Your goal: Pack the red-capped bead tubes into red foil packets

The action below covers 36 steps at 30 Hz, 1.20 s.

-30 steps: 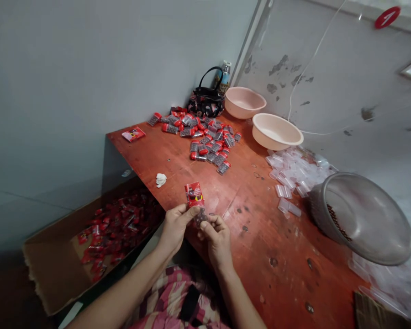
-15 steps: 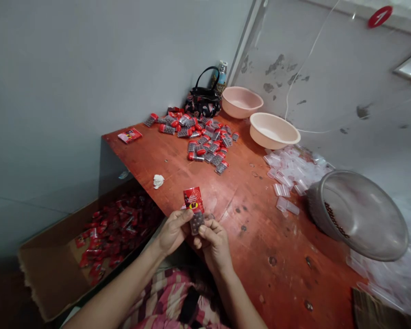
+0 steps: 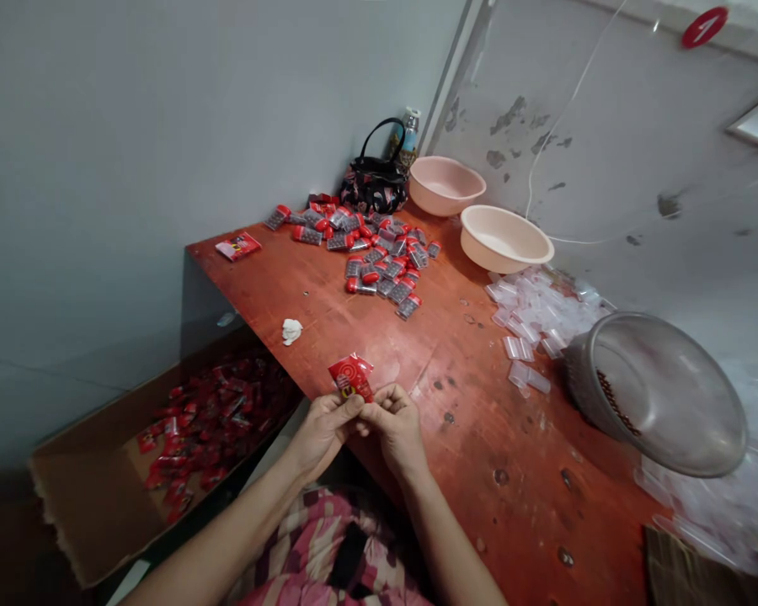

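A small red printed packet (image 3: 352, 373) stands up between my hands, just above the table's near edge. My left hand (image 3: 322, 431) pinches its lower left part, thumb on top. My right hand (image 3: 397, 427) is closed at its lower right, thumb and fingers bent together and touching the left fingertips. The packet's lower end, and anything inside it there, is hidden by my fingers. Farther back on the table lies a heap of small clear containers with red caps (image 3: 388, 268), filled with dark balls.
An open cardboard box (image 3: 82, 505) of red packets stands low at left. On the red table (image 3: 467, 454) are a crumpled white tissue (image 3: 291, 332), a flat red packet (image 3: 238, 246), a handbag (image 3: 374, 187), two basins (image 3: 506, 244), clear empty tubes (image 3: 531, 379) and a tilted grey tub (image 3: 675, 396).
The packet has tilted leftward and sits lower in my hands. The clear container of dark balls at its lower end is now covered by my fingers. My right hand has moved up beside my left.
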### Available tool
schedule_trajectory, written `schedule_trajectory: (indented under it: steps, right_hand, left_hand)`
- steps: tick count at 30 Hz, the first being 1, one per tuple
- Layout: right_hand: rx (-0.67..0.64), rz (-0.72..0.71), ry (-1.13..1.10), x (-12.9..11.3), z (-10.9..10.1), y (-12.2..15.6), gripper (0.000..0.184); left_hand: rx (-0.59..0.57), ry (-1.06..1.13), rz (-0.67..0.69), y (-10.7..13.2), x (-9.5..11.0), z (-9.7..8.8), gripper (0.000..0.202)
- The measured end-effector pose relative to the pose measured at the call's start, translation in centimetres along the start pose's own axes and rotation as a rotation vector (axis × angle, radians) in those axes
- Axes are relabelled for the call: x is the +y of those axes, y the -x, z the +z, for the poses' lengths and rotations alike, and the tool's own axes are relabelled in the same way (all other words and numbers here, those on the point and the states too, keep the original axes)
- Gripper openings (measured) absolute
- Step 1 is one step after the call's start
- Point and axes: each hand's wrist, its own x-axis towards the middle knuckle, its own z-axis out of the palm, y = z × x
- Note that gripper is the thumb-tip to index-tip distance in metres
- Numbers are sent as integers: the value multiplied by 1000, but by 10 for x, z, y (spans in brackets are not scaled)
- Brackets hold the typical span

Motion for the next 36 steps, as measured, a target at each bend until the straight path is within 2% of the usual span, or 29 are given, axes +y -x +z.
schedule_trajectory:
  steps: [2,4,6,8,10,12,13,16,18,20,22,25,30,33,36]
  right_hand:
    - [-76,32,16,0,4,-6,31]
    - [-164,63,48,-1,10,-9,33]
    - [-223,73,86,-2,13,-12,31]
    - [-205,57,132,-5,12,-14,26]
    - [-128,27,192,-7,7,-17,19]
    - [-59,2,250,-8,-1,-20,15]
    - [-41,-8,275,-8,-5,-20,15]
    - [-29,-32,331,-7,-12,-20,14]
    - [-33,-41,362,-6,-14,-18,14]
    - [-27,-33,389,-7,-15,-16,15]
    - [-2,0,408,-8,-17,-14,17]
    - [46,31,423,-11,-19,-15,19]
    - [55,-66,445,-13,-16,-25,17]
    - [103,-145,393,-11,-13,-32,17]
    - [68,-121,265,-11,-12,-40,26]
  left_hand:
    - [-8,33,-20,5,6,-7,14]
    - [41,79,17,12,15,-17,12]
    - [175,145,140,21,26,-30,22]
    - [350,165,249,30,33,-44,35]
    - [481,43,234,38,33,-55,42]
    - [531,-241,202,38,29,-61,41]
    - [523,-437,243,35,26,-61,39]
    - [352,-1112,571,11,18,-55,36]
    - [211,-1481,713,-10,16,-49,42]
    - [196,-1716,765,-27,14,-44,38]
    - [232,-1813,779,-37,12,-40,32]
    - [265,-1717,782,-41,9,-40,25]
    - [278,-1283,746,-40,6,-40,21]
    - [277,-1012,667,-36,6,-33,19]
    - [261,-768,547,-27,9,-19,22]
